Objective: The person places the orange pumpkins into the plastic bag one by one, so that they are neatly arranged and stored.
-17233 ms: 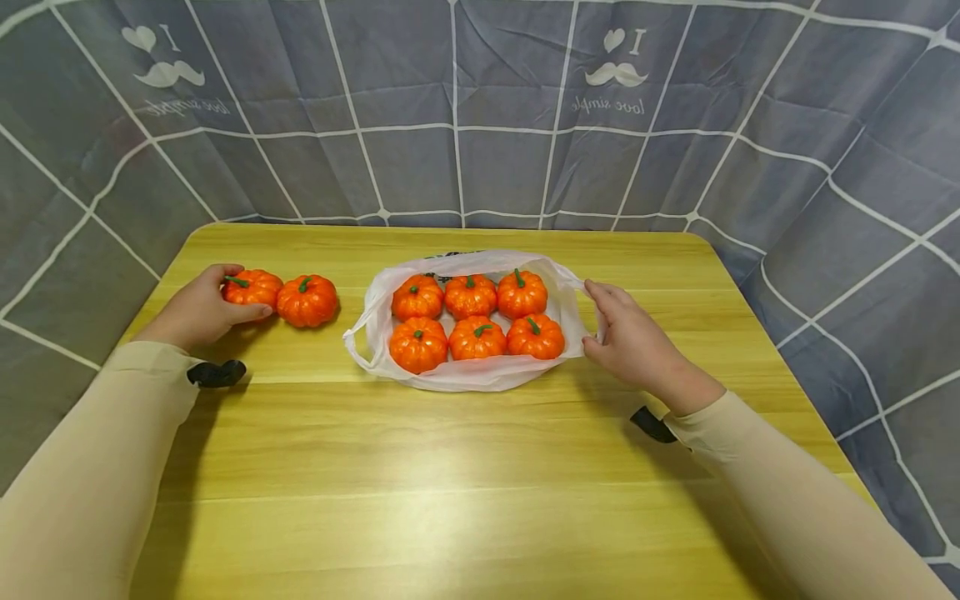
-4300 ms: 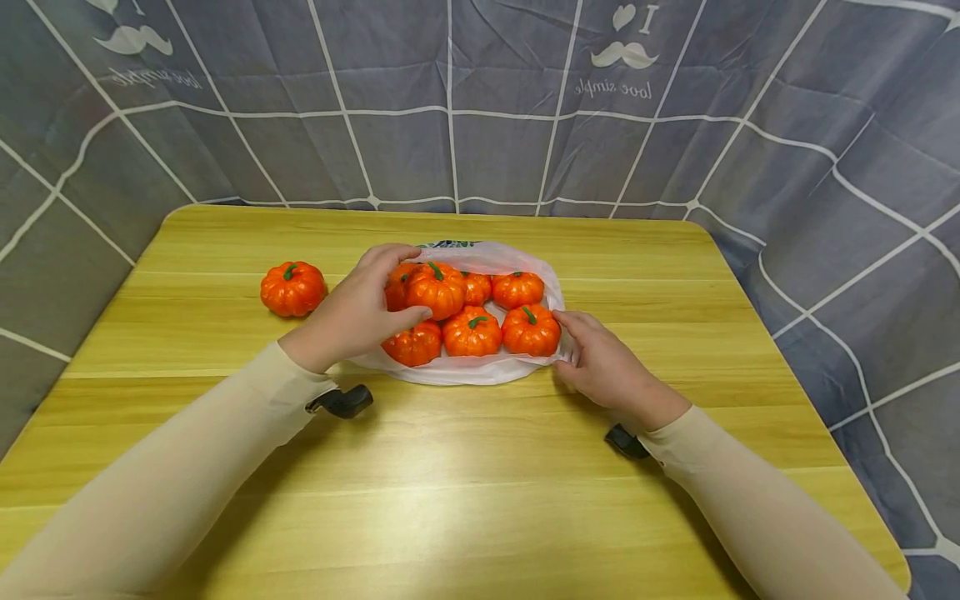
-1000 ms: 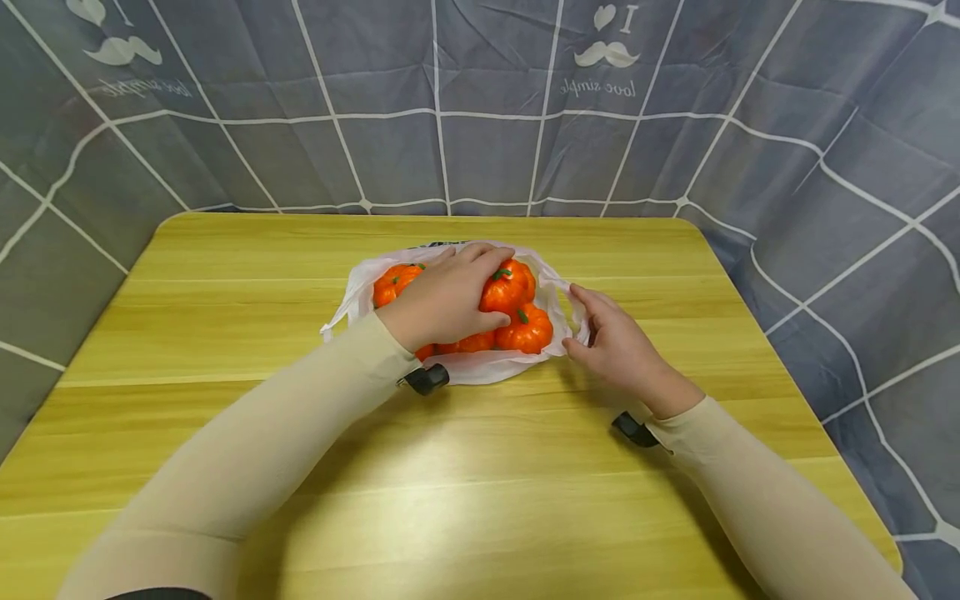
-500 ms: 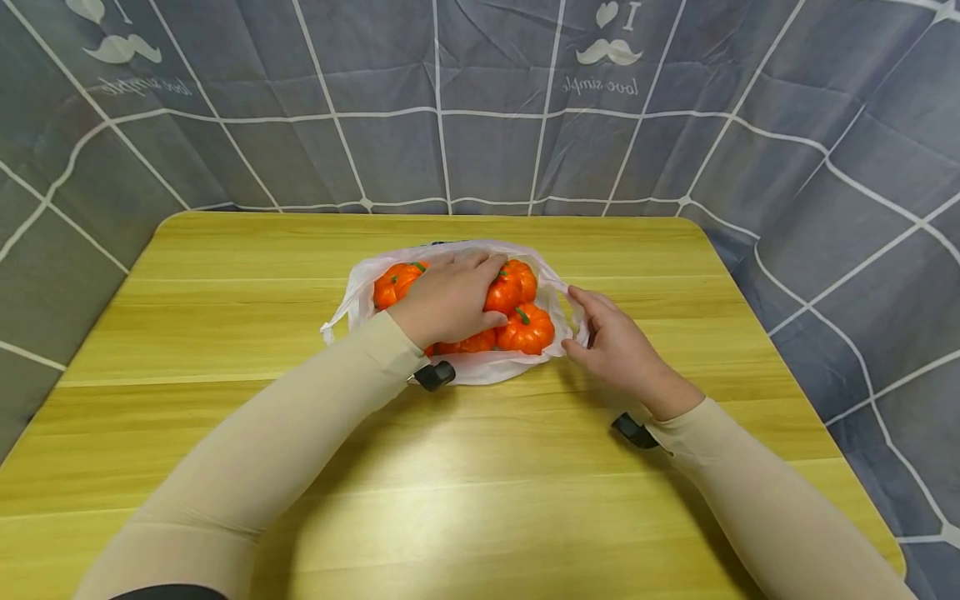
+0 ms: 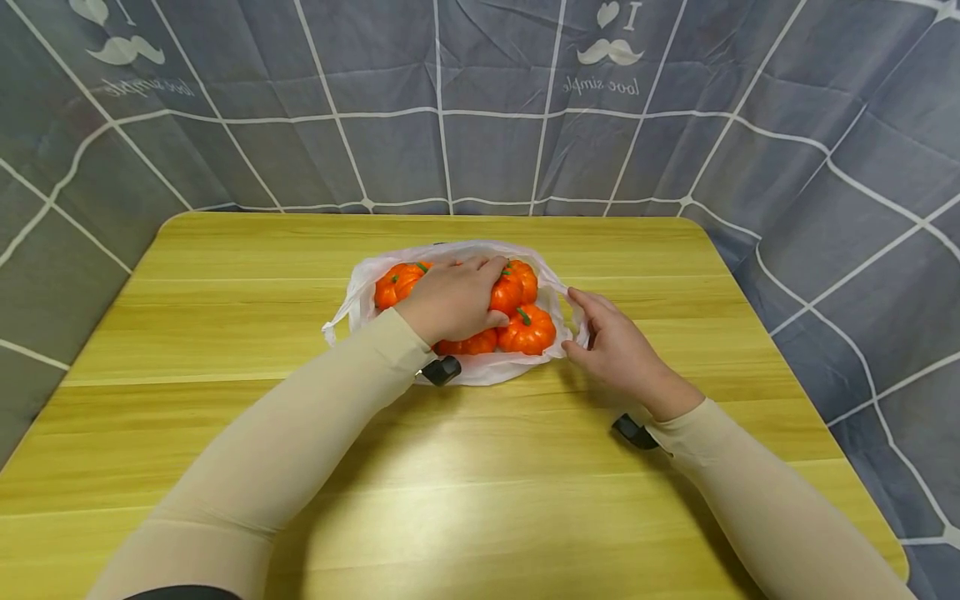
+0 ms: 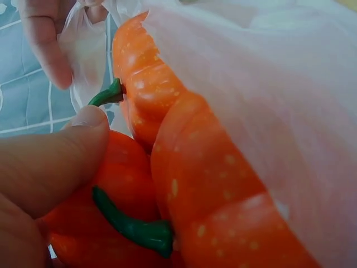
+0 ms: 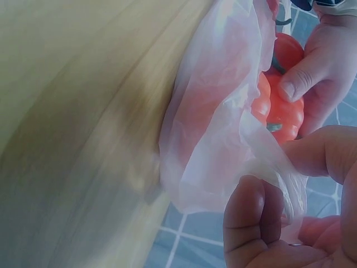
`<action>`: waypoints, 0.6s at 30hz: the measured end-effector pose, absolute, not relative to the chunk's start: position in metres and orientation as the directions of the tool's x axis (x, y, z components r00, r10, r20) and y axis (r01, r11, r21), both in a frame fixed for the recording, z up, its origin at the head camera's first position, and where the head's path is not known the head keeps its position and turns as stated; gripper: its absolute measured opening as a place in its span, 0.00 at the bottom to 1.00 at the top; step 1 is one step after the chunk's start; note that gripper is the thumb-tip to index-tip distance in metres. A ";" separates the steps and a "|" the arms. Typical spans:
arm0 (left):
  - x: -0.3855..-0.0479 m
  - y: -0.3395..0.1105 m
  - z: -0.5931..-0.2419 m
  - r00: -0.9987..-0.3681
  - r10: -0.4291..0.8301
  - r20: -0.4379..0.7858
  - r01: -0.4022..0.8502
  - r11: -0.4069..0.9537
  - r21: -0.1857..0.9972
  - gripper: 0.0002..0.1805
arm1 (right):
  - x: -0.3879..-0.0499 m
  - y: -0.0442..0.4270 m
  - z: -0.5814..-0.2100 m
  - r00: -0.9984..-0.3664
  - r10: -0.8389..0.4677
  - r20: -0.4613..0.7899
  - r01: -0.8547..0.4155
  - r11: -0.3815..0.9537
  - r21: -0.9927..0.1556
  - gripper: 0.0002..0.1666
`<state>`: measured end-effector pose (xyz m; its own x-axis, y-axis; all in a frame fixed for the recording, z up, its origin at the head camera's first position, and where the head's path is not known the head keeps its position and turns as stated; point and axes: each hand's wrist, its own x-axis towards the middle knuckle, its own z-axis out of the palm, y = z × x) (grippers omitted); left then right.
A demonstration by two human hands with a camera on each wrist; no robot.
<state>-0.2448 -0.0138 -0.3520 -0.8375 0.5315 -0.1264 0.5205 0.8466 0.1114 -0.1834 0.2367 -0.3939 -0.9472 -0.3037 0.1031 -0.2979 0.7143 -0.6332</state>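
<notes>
A white plastic bag (image 5: 480,372) stands on the table with its mouth open, full of small orange pumpkins (image 5: 527,330) with green stems. My left hand (image 5: 453,300) reaches into it from above, thumb and fingers around a pumpkin (image 5: 507,292) on top of the others. In the left wrist view the thumb lies against that pumpkin (image 6: 122,173); part of it is hidden. At the bag's right side, my right hand (image 5: 622,346) pinches a bag handle (image 5: 580,325). The right wrist view shows the handle's thin plastic (image 7: 268,151) between thumb and fingers.
The wooden table (image 5: 480,475) stretches out in front of the bag and to both sides. A grey curtain (image 5: 495,158) with white grid lines hangs behind the table and along its sides. The other bag handle (image 5: 335,327) sticks out at the left.
Of two pumpkins once outside the bag, one remained 4.3 s ago; now none lies on the table. In the last second my left hand has shifted slightly; my right keeps the handle.
</notes>
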 end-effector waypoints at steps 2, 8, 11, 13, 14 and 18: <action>-0.245 -0.014 -0.352 -0.839 0.528 -0.130 0.517 0.849 0.109 0.51 | -0.183 0.237 -0.393 -0.948 -0.303 0.097 -0.294 0.716 -0.633 0.46; -0.245 -0.013 -0.353 -0.841 0.525 -0.127 0.517 0.851 0.097 0.50 | -0.182 0.236 -0.392 -0.950 -0.302 0.078 -0.280 0.718 -0.637 0.46; -0.244 -0.013 -0.353 -0.842 0.525 -0.122 0.516 0.851 0.094 0.50 | -0.182 0.236 -0.391 -0.950 -0.302 0.075 -0.278 0.716 -0.640 0.46; -0.244 -0.013 -0.352 -0.842 0.525 -0.123 0.517 0.851 0.091 0.50 | -0.182 0.236 -0.391 -0.951 -0.301 0.074 -0.277 0.715 -0.642 0.46; -0.244 -0.013 -0.352 -0.842 0.525 -0.123 0.517 0.851 0.090 0.50 | -0.182 0.236 -0.391 -0.951 -0.301 0.073 -0.276 0.715 -0.642 0.46; -0.243 -0.013 -0.350 -0.841 0.526 -0.126 0.519 0.850 0.085 0.50 | -0.181 0.236 -0.390 -0.951 -0.300 0.071 -0.274 0.717 -0.640 0.46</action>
<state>-0.2432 -0.0127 -0.3501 -0.8409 0.5263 -0.1257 0.5194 0.8502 0.0852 -0.1813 0.2360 -0.3898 -0.9511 -0.3005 0.0710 -0.2744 0.7174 -0.6404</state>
